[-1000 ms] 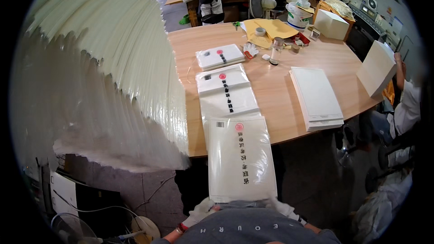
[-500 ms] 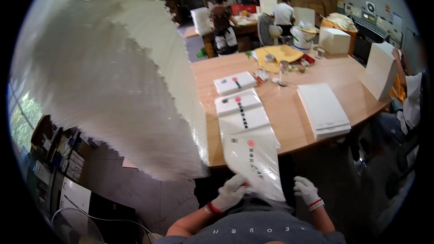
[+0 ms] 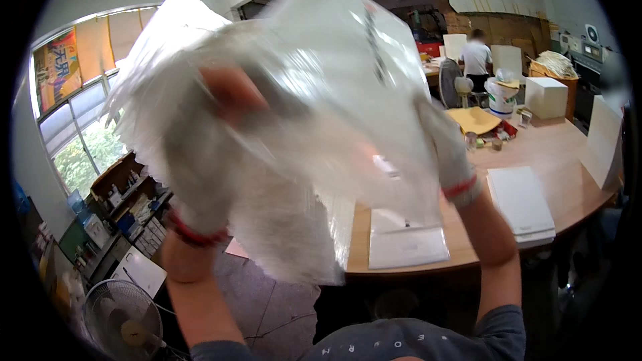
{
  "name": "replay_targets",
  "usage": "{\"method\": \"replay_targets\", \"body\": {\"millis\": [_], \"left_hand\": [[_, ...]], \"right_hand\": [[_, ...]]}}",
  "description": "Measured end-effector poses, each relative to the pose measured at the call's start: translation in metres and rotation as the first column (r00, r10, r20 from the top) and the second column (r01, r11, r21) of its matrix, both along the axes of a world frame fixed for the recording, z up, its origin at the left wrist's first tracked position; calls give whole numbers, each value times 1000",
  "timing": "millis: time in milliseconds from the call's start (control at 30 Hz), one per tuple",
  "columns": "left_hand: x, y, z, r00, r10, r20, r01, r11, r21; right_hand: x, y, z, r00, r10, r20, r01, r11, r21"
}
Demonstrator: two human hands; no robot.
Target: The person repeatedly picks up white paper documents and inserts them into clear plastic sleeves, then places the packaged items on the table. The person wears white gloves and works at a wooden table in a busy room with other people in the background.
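Note:
A clear plastic bag (image 3: 334,47) with faint dark and pink print is lifted high in front of me, smeared by motion. My left hand (image 3: 204,154), in a white glove with a red cuff, is closed on its left part; a reddish, skin-coloured patch shows near the fingers. My right hand (image 3: 448,150), gloved alike, grips the bag's right edge, its fingertips blurred. Behind and below the bag rises a tall, ruffled stack of clear plastic sleeves (image 3: 284,234). At the table's near edge lies a flat white packet (image 3: 408,251) in clear film, partly covered by the bag.
On the wooden table (image 3: 461,254) lie a pile of white sheets (image 3: 521,204), yellow paper (image 3: 475,120) and small jars. Farther back are a white bucket (image 3: 501,95), a white block (image 3: 545,97) and a seated person (image 3: 477,57). A fan (image 3: 124,321) stands lower left.
Both hands have risen from near my lap to high before me, bringing the plastic bag up. The right hand was apart from it and now touches it. My view has turned left and upward.

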State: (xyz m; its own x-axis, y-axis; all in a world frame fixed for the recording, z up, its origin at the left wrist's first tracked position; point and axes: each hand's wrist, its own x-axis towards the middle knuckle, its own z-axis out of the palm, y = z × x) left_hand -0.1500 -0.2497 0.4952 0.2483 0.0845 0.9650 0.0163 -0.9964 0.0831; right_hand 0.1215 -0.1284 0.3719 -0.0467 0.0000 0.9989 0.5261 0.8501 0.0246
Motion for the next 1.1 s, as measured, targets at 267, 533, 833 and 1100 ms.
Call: {"method": "replay_targets", "body": {"millis": [267, 533, 833, 1100], "left_hand": [[-151, 15, 189, 939, 84, 335, -14, 978, -207], [-323, 47, 106, 957, -66, 282, 197, 861, -468], [-270, 102, 44, 975, 101, 198, -2, 895, -446], [-267, 164, 3, 951, 154, 268, -12, 885, -466]], "right_hand": [[-110, 39, 231, 292, 859, -420, -846, 28, -532], [-143, 57, 259, 613, 771, 173, -322, 444, -836], [-185, 214, 248, 756, 622, -207, -621, 780, 75], [-203, 259, 215, 764, 532, -367, -642, 687, -340]]}}
